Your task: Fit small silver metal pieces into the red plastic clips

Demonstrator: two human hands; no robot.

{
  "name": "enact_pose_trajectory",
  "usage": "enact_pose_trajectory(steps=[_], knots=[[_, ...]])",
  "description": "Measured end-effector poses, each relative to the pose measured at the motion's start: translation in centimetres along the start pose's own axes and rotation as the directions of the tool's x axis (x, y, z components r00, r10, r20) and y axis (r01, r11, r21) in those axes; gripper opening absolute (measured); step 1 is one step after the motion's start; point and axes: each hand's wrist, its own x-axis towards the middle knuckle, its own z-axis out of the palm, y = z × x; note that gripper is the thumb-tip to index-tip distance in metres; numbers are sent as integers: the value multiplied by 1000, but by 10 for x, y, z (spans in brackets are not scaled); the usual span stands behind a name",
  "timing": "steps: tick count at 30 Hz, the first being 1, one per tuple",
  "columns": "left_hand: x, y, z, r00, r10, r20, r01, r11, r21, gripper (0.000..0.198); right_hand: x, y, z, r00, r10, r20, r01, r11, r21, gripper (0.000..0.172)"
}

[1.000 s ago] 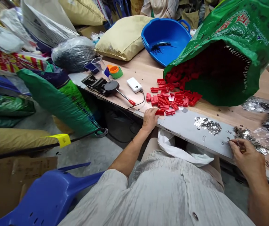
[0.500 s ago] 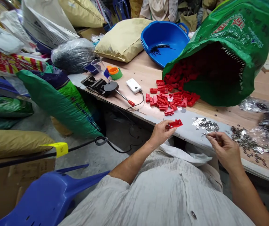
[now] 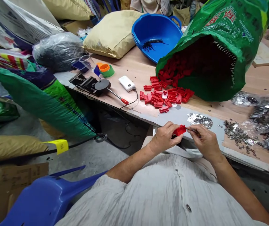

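Near the table's front edge, my left hand (image 3: 166, 136) grips a red plastic part (image 3: 180, 130) with its open side showing. My right hand (image 3: 203, 138) is pinched at the right end of that part; whatever sits between its fingertips is too small to name. Beyond my hands lies a pile of red parts (image 3: 158, 98), spilling from a green sack (image 3: 221, 91). Flat silvery metal pieces (image 3: 199, 120) lie just past my right hand, and small darker metal pieces (image 3: 238, 135) are farther right.
A blue basin (image 3: 156, 29) holding thin black pieces stands behind the red pile. On the left are a black tool with a red-tipped lever (image 3: 102, 85), a white device (image 3: 126, 83) with a cable, and tape rolls (image 3: 106, 70). A blue chair (image 3: 38, 197) is at lower left. A person sits across.
My right hand has moved left from beside the silvery pieces to the red part. My left hand has tilted the part and wrapped more fingers round it. The view has shifted slightly right.
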Motion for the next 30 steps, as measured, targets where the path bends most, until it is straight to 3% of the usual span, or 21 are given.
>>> enact_pose_trajectory(steps=[12,18,21,26,30], knots=[[-4,5,2,999,3,40,-2,1000,-30,30,-4,4,4,995,-75,62,73,997,26,20],[-6,8,2,999,-24,39,28,994,-108,28,-4,3,3,996,-41,74,34,995,92,22],[-7,9,2,999,-18,27,20,996,-82,28,-2,4,-3,994,27,105,-44,985,166,20],[-8,9,3,1000,4,18,-3,998,-61,30,-3,11,-10,930,336,149,-364,900,239,23],[-8,11,4,999,16,34,-13,996,-93,31,-6,16,-5,908,362,213,-416,841,347,24]])
